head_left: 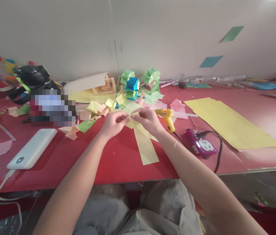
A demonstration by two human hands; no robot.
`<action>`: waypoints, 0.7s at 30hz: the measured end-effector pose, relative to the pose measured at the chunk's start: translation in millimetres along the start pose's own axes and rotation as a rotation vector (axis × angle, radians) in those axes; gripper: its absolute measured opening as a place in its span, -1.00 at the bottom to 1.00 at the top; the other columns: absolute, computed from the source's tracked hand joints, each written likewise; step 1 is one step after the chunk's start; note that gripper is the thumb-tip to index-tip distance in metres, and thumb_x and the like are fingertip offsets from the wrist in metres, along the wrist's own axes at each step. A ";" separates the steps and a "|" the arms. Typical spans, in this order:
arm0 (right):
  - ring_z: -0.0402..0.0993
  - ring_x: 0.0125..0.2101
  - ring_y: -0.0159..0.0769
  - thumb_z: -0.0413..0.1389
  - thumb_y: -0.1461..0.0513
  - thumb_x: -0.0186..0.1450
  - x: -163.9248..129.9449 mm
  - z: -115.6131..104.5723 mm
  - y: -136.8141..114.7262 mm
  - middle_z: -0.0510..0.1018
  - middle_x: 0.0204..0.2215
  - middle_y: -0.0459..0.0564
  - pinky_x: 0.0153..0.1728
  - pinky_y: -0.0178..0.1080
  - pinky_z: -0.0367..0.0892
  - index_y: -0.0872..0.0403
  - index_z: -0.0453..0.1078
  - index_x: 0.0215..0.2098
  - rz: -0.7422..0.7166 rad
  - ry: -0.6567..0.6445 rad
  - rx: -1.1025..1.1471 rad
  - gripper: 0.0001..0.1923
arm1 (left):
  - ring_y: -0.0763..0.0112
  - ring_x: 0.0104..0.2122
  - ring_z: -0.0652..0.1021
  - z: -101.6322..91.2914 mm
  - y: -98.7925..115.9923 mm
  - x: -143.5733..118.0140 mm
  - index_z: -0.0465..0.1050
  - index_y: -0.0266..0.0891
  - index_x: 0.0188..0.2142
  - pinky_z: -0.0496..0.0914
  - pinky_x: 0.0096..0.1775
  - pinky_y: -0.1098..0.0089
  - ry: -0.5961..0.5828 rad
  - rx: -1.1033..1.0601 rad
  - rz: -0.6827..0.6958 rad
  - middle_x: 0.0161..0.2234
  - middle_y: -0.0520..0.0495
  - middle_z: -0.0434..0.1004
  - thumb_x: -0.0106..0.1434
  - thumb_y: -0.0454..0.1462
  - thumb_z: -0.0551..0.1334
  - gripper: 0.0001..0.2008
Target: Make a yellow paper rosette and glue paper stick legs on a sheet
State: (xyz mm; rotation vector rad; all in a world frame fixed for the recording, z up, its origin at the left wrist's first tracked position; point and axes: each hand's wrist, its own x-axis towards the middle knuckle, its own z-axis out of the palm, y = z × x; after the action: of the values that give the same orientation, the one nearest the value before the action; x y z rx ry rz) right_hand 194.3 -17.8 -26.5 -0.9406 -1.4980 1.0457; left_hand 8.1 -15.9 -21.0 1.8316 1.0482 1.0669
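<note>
Between my two hands is a small piece of pale yellow paper [133,122]. My left hand [116,123] pinches its left side between thumb and fingers. On the opposite side, my right hand [148,119] grips the paper near its top edge, fingers bent over it. Below lies a pale yellow paper strip [146,148] on the red table, partly covered by another strip under my right hand. Folded yellow paper pieces [94,106] sit just beyond my left hand. A yellow glue gun [167,118] lies right of my right hand.
A purple power socket [201,143] with a black cable stands right, near yellow sheets [235,124]. Green folded paper models [152,77] and a blue one [132,85] stand at the back. A white power bank [34,148] and a black bottle [34,78] are on the left.
</note>
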 end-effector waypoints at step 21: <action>0.31 -0.48 -0.38 0.15 -0.10 0.29 -5.4 9.4 -4.3 0.41 -0.53 -0.11 -0.46 -0.29 0.19 0.04 0.24 -0.47 -0.073 0.037 -0.218 -0.57 | 0.18 -0.17 0.65 5.9 0.8 -0.9 0.65 -0.20 -0.17 0.54 -0.10 0.25 -0.048 -0.145 0.017 -0.18 -0.11 0.68 0.10 -0.11 0.45 -0.68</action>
State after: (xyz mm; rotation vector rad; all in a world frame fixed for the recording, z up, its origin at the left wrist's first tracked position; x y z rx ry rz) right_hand 185.6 -25.5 -24.9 -1.0425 -1.6261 0.8205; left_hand 13.4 -18.2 -22.7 1.7437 0.9055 1.0751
